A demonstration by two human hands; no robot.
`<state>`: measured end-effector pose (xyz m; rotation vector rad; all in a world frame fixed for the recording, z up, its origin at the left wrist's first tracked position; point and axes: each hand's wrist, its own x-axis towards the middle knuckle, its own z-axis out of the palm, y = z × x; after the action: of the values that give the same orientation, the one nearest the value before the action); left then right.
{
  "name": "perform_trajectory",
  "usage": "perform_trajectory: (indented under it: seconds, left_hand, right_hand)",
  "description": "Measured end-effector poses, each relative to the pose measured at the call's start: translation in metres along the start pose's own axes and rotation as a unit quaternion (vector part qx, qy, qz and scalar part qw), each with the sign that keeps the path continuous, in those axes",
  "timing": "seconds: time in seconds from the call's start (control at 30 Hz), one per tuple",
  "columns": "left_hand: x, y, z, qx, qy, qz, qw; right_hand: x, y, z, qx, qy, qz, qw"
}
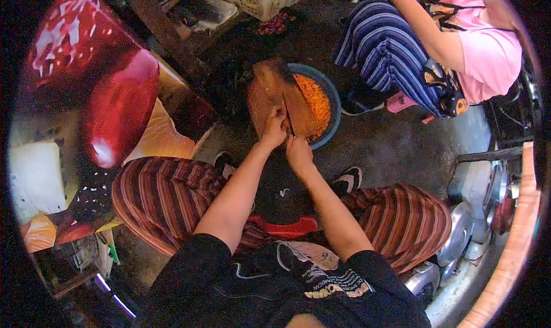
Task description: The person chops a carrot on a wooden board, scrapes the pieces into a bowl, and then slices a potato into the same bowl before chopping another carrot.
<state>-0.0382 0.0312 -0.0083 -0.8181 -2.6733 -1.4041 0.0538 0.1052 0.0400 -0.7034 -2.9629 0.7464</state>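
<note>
My right hand (299, 152) is wrapped round the handle of a knife (288, 114), its dark blade pointing away from me over a wooden chopping board (261, 101). Close to the left of the blade, my left hand (275, 128) has its fingers bent together above the board. Whatever those fingers hold is too small and blurred to make out. The board lies partly across a blue basin (334, 107). Finely chopped orange pieces, which look like carrot (317, 101), fill the visible side of the basin.
Another person in a pink top (491, 61) sits at the upper right. A white plastic basket (261, 0) stands at the back, near small reddish pieces (275, 25) on the floor. To my left is a table with a printed cover (123, 107); metal pots (457, 231) stand at right.
</note>
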Motion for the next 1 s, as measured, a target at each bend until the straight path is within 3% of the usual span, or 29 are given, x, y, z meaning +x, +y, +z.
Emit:
perform_trajectory:
  seconds: [0.07, 0.13, 0.27, 0.33, 0.43, 0.5, 0.63, 0.7, 0.93, 1.0]
  left_hand:
    - [0.004, -0.001, 0.0, -0.005, 0.003, 0.013, 1.0]
    - [0.003, -0.005, -0.001, -0.071, -0.052, -0.057, 0.994]
    - [0.0, -0.011, -0.001, -0.043, -0.05, -0.038, 0.997]
    - [0.0, -0.016, 0.005, -0.001, 0.025, 0.035, 0.999]
    - [-0.002, -0.018, 0.008, -0.015, 0.045, 0.04, 0.998]
    - [-0.004, -0.016, 0.005, -0.018, 0.027, 0.011, 0.999]
    - [-0.006, -0.01, 0.0, -0.026, 0.012, -0.02, 0.999]
    - [-0.008, -0.005, -0.002, -0.045, 0.013, -0.021, 0.999]
    - [-0.01, -0.015, 0.003, 0.008, 0.011, -0.027, 1.0]
    - [-0.008, -0.011, 0.0, -0.005, 0.007, -0.038, 0.999]
  right_hand:
    - [0.003, 0.001, 0.004, -0.004, -0.004, 0.007, 1.0]
    - [0.001, 0.002, 0.008, -0.006, -0.009, 0.015, 1.0]
    - [0.003, -0.001, 0.01, -0.005, -0.059, 0.024, 0.998]
    - [0.002, -0.002, 0.012, -0.016, -0.058, 0.04, 0.997]
    - [-0.002, -0.007, 0.014, -0.081, 0.004, 0.021, 0.996]
    - [-0.001, -0.013, 0.012, -0.068, 0.008, 0.065, 0.995]
    - [0.007, -0.011, 0.003, -0.014, 0.0, 0.06, 0.998]
    - [0.013, 0.003, 0.004, 0.05, -0.01, -0.009, 0.999]
    - [0.003, -0.005, -0.01, 0.055, -0.006, 0.024, 0.998]
    - [0.004, -0.005, -0.016, 0.047, -0.051, -0.005, 0.998]
